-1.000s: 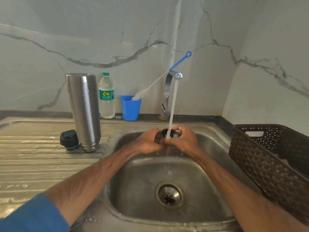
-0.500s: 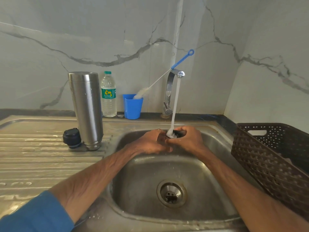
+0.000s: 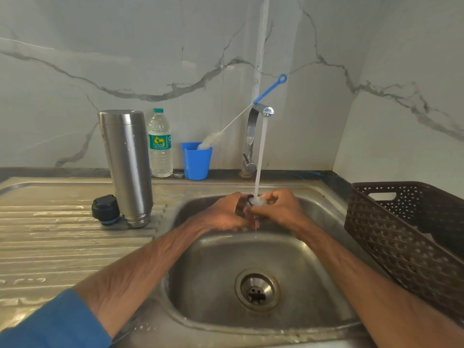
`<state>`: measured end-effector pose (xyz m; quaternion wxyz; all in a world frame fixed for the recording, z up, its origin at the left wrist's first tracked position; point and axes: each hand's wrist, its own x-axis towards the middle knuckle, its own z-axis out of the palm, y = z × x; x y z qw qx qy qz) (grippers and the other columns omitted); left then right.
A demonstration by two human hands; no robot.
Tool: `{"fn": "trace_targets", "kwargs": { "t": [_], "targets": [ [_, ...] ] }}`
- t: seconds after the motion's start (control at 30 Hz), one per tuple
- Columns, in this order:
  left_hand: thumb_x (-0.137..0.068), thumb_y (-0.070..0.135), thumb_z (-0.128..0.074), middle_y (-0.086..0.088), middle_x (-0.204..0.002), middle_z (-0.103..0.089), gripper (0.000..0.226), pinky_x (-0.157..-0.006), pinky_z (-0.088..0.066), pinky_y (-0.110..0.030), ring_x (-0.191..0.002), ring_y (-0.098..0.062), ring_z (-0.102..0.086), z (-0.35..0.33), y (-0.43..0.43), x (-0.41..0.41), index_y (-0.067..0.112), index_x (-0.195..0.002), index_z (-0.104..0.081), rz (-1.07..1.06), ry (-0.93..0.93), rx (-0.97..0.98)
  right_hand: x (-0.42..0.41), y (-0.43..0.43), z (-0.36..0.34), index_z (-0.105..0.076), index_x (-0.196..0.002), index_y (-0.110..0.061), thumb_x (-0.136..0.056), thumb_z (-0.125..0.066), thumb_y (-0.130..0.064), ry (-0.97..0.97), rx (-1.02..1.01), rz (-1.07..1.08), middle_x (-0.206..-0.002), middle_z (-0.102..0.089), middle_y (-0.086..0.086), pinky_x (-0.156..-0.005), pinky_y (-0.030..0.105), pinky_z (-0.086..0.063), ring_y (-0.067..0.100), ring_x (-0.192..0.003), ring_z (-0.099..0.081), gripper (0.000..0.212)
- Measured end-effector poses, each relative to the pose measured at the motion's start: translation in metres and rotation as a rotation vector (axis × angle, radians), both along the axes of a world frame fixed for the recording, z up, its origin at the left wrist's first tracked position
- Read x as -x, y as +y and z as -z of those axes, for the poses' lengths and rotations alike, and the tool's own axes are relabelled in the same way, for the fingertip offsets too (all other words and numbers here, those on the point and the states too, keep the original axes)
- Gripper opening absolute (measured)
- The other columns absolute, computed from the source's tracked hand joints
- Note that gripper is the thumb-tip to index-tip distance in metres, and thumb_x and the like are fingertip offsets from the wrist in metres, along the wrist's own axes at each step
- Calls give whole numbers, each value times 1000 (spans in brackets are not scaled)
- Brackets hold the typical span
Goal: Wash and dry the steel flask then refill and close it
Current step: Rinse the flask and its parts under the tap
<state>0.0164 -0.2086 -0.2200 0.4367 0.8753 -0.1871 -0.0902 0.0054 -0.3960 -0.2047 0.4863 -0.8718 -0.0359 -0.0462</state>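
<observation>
The left hand (image 3: 224,216) and right hand (image 3: 280,209) are gripping a small dark piece (image 3: 251,200) between curled fingers, under water (image 3: 261,151) running from the tap (image 3: 251,131), over the sink (image 3: 251,326). The steel flask (image 3: 128,162) is standing on the drainboard (image 3: 50,237) to the left, a black cap (image 3: 105,209) just beside it.

Table (image 3: 50,252): wet ribbed steel drainboard left of the sink (image 3: 200,285). Steel flask (image 3: 128,167) stands mouth-down beside its black lid (image 3: 105,209); water bottle (image 3: 160,144) and blue cup (image 3: 197,162) line the rear ledge, brown basket (image 3: 406,237) at right.
</observation>
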Motion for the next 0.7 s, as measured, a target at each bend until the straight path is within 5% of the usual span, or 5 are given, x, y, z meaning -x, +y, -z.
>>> {"fn": "trace_targets", "kwargs": {
  "t": [0.1, 0.27, 0.37, 0.53, 0.7],
  "targets": [
    [-79, 28, -90, 7, -120, -70, 62, -99, -58, -35, -109, -14, -69, 0, -1, -2, 25, -131, -57, -27, -46, 84, 0, -1, -3, -76, -107, -2, -75, -91, -27, 138, -391, -79, -102, -80, 14, -80, 43, -66, 23, -89, -78, 44],
    [-82, 36, -88, 8, -121, -71, 61, -100, -56, -32, -112, -11, -68, 0, -3, -4, 19, -131, -57, -67, -38, 205, -2, 2, 4, -65, -130, -3, -101, -58, -27, 446, -831, -196, -124, -72, 21, -85, 50, -63, 36, -109, -73, 39],
    [-85, 47, -83, 7, -126, -71, 66, -102, -56, -33, -117, -10, -67, -1, -6, -2, 22, -141, -59, -82, -67, 220, 1, 5, 4, -62, -132, -1, -108, -40, -27, 524, -880, -207, -122, -71, 28, -77, 46, -66, 40, -100, -75, 42],
    [-98, 38, -71, 4, -124, -70, 53, -83, -57, -18, -113, -11, -68, -2, -10, 1, 16, -144, -56, -123, -163, 256, 3, 8, 5, -58, -132, 5, -109, -29, -23, 545, -927, -184, -116, -71, 33, -76, 46, -66, 42, -99, -75, 46],
    [-103, 43, -62, -1, -120, -75, 43, -102, -57, -43, -111, -17, -72, 4, -11, 3, 16, -136, -65, -75, -249, 168, 2, 10, 9, -57, -134, -1, -111, -33, -37, 543, -891, -142, -114, -72, 32, -70, 43, -66, 41, -94, -77, 49]
  ]
}}
